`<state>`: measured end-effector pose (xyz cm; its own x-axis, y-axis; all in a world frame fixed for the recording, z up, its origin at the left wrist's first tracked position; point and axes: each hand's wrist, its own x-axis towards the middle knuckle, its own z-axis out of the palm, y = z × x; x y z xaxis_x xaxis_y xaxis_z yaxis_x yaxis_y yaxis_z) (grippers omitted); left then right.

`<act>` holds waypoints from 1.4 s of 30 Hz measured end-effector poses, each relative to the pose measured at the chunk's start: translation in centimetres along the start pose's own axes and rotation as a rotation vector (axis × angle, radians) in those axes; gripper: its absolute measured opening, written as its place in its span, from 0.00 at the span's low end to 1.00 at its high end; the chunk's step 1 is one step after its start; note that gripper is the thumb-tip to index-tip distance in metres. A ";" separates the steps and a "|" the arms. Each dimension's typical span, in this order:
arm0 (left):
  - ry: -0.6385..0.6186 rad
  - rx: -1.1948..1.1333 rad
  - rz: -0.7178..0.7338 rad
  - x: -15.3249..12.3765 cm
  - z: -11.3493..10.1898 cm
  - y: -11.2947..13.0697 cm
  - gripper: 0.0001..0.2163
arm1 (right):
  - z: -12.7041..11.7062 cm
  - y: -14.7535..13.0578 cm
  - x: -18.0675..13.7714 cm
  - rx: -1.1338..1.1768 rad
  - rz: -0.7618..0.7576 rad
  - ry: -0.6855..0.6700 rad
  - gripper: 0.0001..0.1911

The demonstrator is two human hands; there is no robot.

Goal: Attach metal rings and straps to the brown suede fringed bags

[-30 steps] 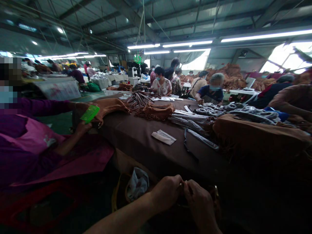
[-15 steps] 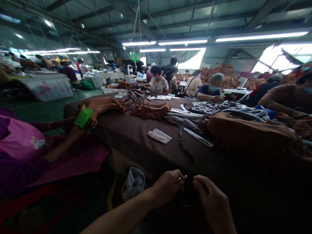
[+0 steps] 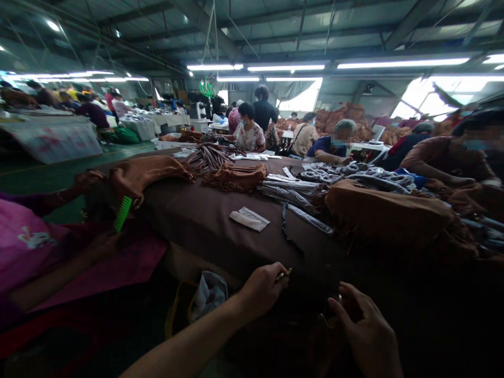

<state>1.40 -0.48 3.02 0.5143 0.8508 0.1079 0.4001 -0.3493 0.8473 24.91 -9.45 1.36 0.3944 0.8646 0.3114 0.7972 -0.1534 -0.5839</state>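
Observation:
In the lower middle of the head view, my left hand (image 3: 263, 287) is closed on a small brass-coloured metal clasp (image 3: 284, 274), whose end sticks out past the fingers. To its right, my right hand (image 3: 364, 325) is bent with thumb and forefinger close together. A glint shows between those fingertips, and a shiny metal ring (image 3: 325, 319) lies just left of the thumb. What the right hand grips is too dark to make out. Both hands are at the near edge of the brown-covered table (image 3: 212, 231), above a dark area.
On the table lie a flat clear packet (image 3: 249, 218), a black strip (image 3: 286, 231) and brown fringed bags (image 3: 386, 210). Grey cords (image 3: 354, 176) are heaped behind. At left a co-worker in a pink apron holds a green comb (image 3: 123, 213) beside a brown bag (image 3: 147, 170).
My right hand has moved right, away from my left, and a metal ring now shows by its thumb. The view has shifted slightly right. The co-worker's comb has dropped lower and turned.

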 end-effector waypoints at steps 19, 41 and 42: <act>0.285 0.050 0.027 -0.8 -1.2 -3.3 0.16 | -0.3 3.5 -0.1 0.561 0.489 0.088 0.29; -0.578 0.447 0.338 2.9 9.2 -0.5 0.10 | -2.5 3.6 -1.9 -0.116 -0.396 -0.020 0.15; -0.545 0.471 0.367 2.7 9.0 -0.2 0.10 | -2.7 3.9 -2.0 -0.102 -0.392 -0.017 0.15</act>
<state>9.46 -1.66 -1.56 0.9240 0.3807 -0.0352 0.3486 -0.8012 0.4863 28.45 -13.06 0.51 0.0445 0.8746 0.4827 0.9274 0.1434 -0.3454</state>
